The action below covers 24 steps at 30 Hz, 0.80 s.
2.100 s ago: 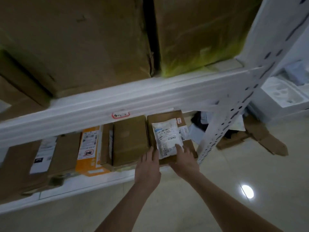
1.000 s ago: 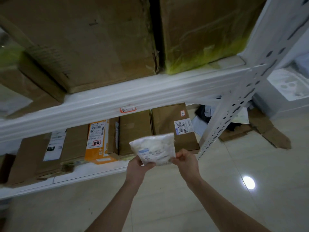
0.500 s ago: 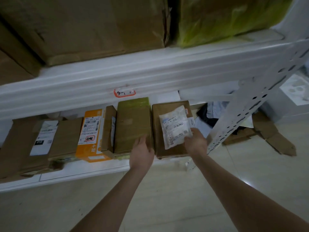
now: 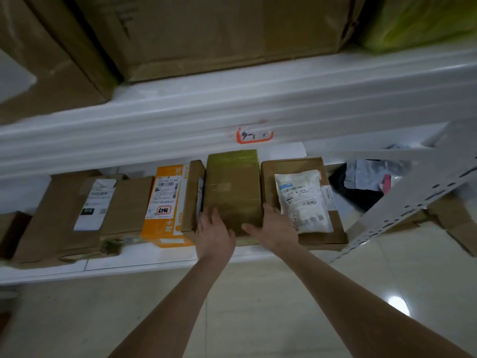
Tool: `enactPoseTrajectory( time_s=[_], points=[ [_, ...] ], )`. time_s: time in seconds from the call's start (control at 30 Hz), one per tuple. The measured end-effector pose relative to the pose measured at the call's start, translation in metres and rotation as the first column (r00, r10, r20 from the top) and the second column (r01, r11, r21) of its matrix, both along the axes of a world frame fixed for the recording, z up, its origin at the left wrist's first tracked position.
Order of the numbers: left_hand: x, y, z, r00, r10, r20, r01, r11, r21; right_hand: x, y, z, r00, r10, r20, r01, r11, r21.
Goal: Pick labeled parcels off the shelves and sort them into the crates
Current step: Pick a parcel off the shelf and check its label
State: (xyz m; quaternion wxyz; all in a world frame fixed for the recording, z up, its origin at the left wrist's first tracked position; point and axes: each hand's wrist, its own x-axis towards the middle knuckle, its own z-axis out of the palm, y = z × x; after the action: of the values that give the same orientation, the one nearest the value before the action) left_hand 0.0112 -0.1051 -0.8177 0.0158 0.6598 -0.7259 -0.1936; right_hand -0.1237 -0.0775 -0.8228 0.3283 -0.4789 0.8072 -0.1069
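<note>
A brown box wrapped in shiny tape (image 4: 232,187) lies on the lower shelf (image 4: 154,259), long side pointing inward. My left hand (image 4: 214,231) rests with straight fingers on its near left corner. My right hand (image 4: 273,231) touches its near right corner, thumb across the near edge and fingers along the right side. A white padded parcel with a printed label (image 4: 302,200) lies free on a flat cardboard box (image 4: 271,177) just to the right.
Left of the taped box stand a thin brown box (image 4: 192,195), an orange labelled carton (image 4: 167,202) and brown labelled boxes (image 4: 77,210). Large cartons (image 4: 206,34) fill the upper shelf. A perforated white upright (image 4: 413,202) slants at right, with dark clutter (image 4: 361,192) behind it.
My right hand has let go of the white parcel, which now lies on the flat box, and has moved left. Both hands now sit on the taped brown box.
</note>
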Motion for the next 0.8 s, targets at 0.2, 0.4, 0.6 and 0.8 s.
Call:
enactPoseTrajectory(
  time_s=[0.2,0.4,0.6,0.8],
  points=[
    [0.007,-0.009,0.0,0.998,0.058,-0.028,-0.052,0.982,0.183,0.008,-0.013,-0.007,0.994,-0.101,0.04,0.098,0.991,0.088],
    [0.004,-0.028,0.007,0.969,0.2,-0.148,-0.15,0.945,0.292,0.005,-0.016,-0.019,0.87,-0.305,0.388,0.326,0.945,0.012],
    [0.01,-0.021,0.033,0.946,0.216,-0.241,-0.18,0.97,0.166,-0.004,-0.003,-0.003,0.603,-0.402,0.689,0.499,0.864,0.068],
    [0.032,-0.011,0.069,0.865,0.294,-0.406,-0.235,0.953,0.191,-0.014,0.017,0.036,0.45,-0.331,0.829,0.514,0.856,0.063]
  ],
)
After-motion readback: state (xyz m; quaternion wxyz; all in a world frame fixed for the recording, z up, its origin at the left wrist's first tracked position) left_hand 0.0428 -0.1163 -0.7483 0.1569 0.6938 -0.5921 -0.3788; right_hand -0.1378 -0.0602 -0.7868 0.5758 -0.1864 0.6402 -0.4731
